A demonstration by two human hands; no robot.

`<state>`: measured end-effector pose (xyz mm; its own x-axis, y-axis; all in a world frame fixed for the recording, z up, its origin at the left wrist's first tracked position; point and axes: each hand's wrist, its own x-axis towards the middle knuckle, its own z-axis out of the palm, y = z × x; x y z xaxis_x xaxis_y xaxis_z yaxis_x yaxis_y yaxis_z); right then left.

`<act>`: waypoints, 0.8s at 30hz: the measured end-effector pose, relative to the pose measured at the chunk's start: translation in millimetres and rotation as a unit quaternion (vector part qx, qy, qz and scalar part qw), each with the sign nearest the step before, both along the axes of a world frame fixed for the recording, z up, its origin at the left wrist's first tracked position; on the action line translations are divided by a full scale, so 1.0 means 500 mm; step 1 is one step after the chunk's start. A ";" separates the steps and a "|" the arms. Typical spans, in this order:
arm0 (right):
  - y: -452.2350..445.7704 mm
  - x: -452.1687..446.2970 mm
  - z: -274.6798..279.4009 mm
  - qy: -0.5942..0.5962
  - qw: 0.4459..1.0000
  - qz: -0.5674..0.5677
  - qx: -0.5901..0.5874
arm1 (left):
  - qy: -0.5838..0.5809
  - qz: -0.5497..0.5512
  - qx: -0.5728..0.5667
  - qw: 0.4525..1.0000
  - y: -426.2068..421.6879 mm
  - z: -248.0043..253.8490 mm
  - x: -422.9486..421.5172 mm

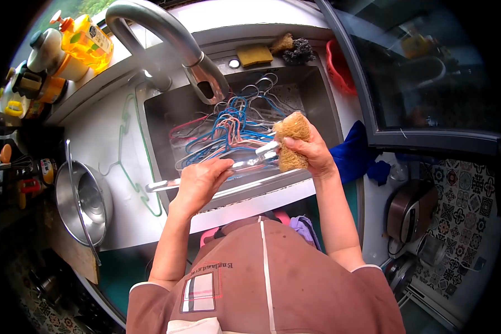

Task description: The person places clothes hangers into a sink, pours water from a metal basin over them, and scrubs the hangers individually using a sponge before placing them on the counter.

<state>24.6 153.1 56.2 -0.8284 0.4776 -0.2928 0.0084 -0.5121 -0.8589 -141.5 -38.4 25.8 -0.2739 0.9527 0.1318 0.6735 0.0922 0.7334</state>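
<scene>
Over the front edge of the sink (328,114), my left hand (203,181) pinches a pale, shiny hanger (250,162) that reaches across to my right hand. My right hand (313,151) is wrapped round a tan loofah scrubber (291,131), which is pressed around the hanger's other end. Below and beyond my hands, a tangled pile of blue, pink and white hangers (234,122) lies in the sink. A green hanger (120,158) rests on the white counter to the left.
A grey faucet (175,33) arches over the sink. Behind it lie a yellow sponge (254,54) and a dark scourer (298,51). A red basin (339,67) and an open window (423,67) stand right; a steel bowl (104,195) and bottles (89,42) stand left.
</scene>
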 end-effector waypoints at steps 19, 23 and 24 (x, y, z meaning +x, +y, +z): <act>-0.044 -0.014 -0.056 -0.066 0.989 -0.119 0.066 | -0.246 0.098 -0.070 0.962 -0.003 -0.017 0.008; -0.052 -0.019 -0.028 -0.081 0.958 -0.141 0.237 | -0.157 0.151 -0.062 0.974 0.007 -0.019 0.012; -0.060 -0.025 -0.015 -0.097 0.944 -0.124 0.289 | -0.152 0.155 -0.076 0.973 0.010 -0.014 0.013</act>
<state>12.2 123.0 48.6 -0.6276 0.7764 -0.0587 0.1352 0.0344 -0.9902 -134.9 -33.3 18.6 -0.5558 0.8201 -0.1358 0.3508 0.3795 0.8561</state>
